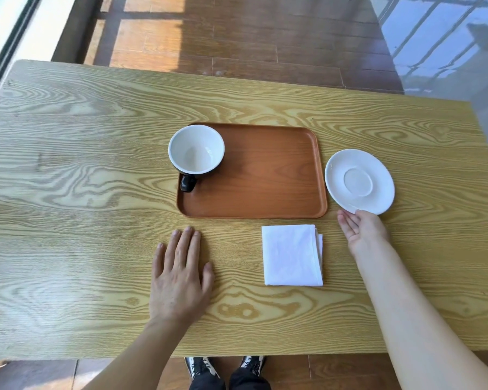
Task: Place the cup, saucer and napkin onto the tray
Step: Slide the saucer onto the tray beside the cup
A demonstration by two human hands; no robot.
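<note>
A brown rectangular tray [265, 178] lies in the middle of the wooden table. A cup [196, 150], black outside and white inside, stands upright in the tray's far left corner, its handle pointing toward me. A white saucer [359, 181] sits on the table just right of the tray. My right hand [362, 230] is palm up at the saucer's near rim, fingertips touching or slipping under its edge. A folded white napkin [292, 254] lies on the table in front of the tray. My left hand [181, 277] rests flat on the table, left of the napkin, holding nothing.
The wooden table [68, 164] ends near my body, where my shoes show beneath it. Beyond the far edge is a wooden floor. A window frame runs along the left and a glossy surface lies at the far right.
</note>
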